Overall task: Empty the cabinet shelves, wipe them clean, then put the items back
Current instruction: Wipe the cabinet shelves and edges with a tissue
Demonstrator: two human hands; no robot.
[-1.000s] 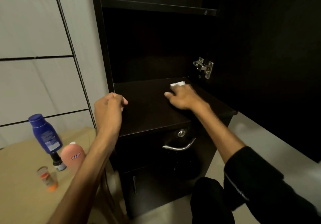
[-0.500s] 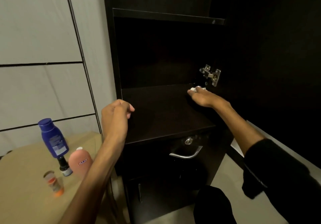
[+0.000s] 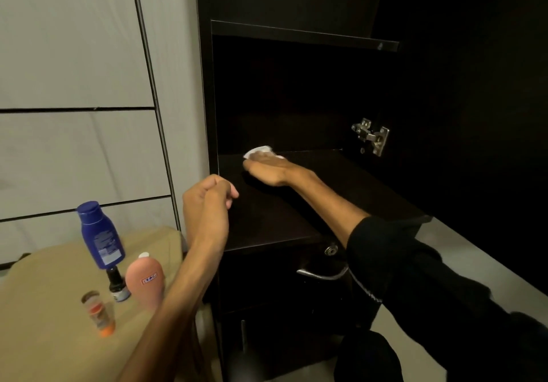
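Shelf (image 3: 296, 203) seen emptied; wipe in progress, judged. White cloth (image 3: 258, 151) pressed flat under right hand (image 3: 268, 169), fingers extended, at shelf's rear-left corner. Unwiped run lay rightward toward hinge (image 3: 370, 136). Left hand (image 3: 207, 200) curled, nothing held, at shelf's front-left edge. Bottles (image 3: 100, 236) left on desk (image 3: 44, 307), nearer left hand.

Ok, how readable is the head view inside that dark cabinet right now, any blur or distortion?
Head view: the dark wooden cabinet shelf is dim, its back lost in shadow; only the small white wipe under the right hand stands out. The beige table is brighter; the small orange-capped bottle looks soft. Wide-angle lens bows the wall lines.
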